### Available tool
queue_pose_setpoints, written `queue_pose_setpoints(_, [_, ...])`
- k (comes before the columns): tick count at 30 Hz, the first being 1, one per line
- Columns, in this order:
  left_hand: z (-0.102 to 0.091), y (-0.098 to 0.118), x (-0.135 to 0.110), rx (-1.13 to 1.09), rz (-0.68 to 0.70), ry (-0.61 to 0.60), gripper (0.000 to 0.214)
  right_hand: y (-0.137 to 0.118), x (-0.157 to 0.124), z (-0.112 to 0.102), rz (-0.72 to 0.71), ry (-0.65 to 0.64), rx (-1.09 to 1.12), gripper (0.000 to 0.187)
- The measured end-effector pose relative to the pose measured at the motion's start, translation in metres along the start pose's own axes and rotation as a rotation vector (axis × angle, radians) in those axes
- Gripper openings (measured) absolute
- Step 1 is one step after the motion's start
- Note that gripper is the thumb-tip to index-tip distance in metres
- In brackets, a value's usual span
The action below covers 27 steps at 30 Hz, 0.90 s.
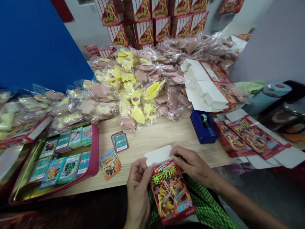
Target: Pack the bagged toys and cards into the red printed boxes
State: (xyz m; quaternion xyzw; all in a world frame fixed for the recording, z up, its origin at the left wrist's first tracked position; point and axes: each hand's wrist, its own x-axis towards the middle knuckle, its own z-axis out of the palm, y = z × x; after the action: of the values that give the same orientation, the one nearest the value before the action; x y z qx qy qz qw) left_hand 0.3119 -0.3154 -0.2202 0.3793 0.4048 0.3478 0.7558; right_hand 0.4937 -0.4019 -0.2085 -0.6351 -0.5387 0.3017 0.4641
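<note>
A red card box [172,195] printed with cartoon animals and yellow Chinese lettering lies over my lap at the table's front edge. Its white top flap [158,155] stands up, unfolded. My left hand [140,182] grips the box's upper left corner, thumb on the front edge. At the upper right corner, my right hand [187,161] pinches the box beside the flap. The inside of the box is hidden. Beyond my left hand lie a small fan of orange-backed cards [110,164] and a little stack of teal cards [120,142].
A pink-rimmed tin [94,152] of sorted card stacks stands at left. Bagged yellow and pink pieces [137,98] pile along the back. A blue tape dispenser [203,127], flattened boxes [259,134] and a bottle [268,96] sit at right. Stacked red boxes [142,5] stand behind.
</note>
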Motion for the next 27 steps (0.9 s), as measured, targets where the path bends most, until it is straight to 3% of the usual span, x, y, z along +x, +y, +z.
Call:
queue_pose_setpoints(3, [-0.010,0.019,0.004,0.003,-0.070,-0.081,0.060,-0.010,0.003,0.000,0.048,-0.038,0.189,0.026])
queue_pose_setpoints(7, [-0.030,0.022,0.006,0.204,0.029,-0.124,0.033,-0.019,0.005,0.001,-0.046,-0.049,-0.011,0.012])
queue_pose_setpoints(11, [-0.044,0.023,0.001,0.354,0.104,-0.203,0.027,-0.026,0.003,-0.001,-0.028,-0.173,-0.075,0.013])
queue_pose_setpoints(16, [-0.040,0.031,-0.002,0.307,-0.001,-0.216,0.036,-0.041,0.008,-0.004,0.078,-0.234,-0.159,0.022])
queue_pose_setpoints(21, [-0.035,0.036,0.004,0.356,0.055,-0.194,0.034,-0.048,0.014,0.000,0.093,-0.227,-0.272,0.012])
queue_pose_setpoints(27, [-0.041,0.045,0.003,0.526,0.150,-0.381,0.022,-0.038,0.009,0.005,-0.029,-0.205,-0.284,0.014])
